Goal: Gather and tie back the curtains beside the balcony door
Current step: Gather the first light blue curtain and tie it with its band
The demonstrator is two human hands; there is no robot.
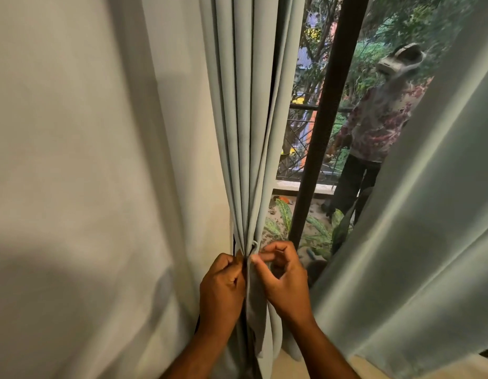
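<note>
A pale grey-green curtain (pixel 248 132) hangs bunched into narrow folds left of the balcony door. At waist height a tie-back strip (pixel 256 305) of the same cloth wraps the bundle, ending in a small loop (pixel 254 244). My left hand (pixel 222 288) grips the left side of the gathered folds, fingers curled. My right hand (pixel 285 274) pinches the tie-back just under the loop between thumb and forefinger. A second curtain (pixel 429 228) hangs loose on the right.
A cream wall (pixel 87 173) fills the left. The dark door frame (pixel 316 149) stands between the curtains. In the glass I see a person's reflection (pixel 374 127) wearing a headset. Beyond it are leafy plants (pixel 316 231) and a balcony railing (pixel 300 170).
</note>
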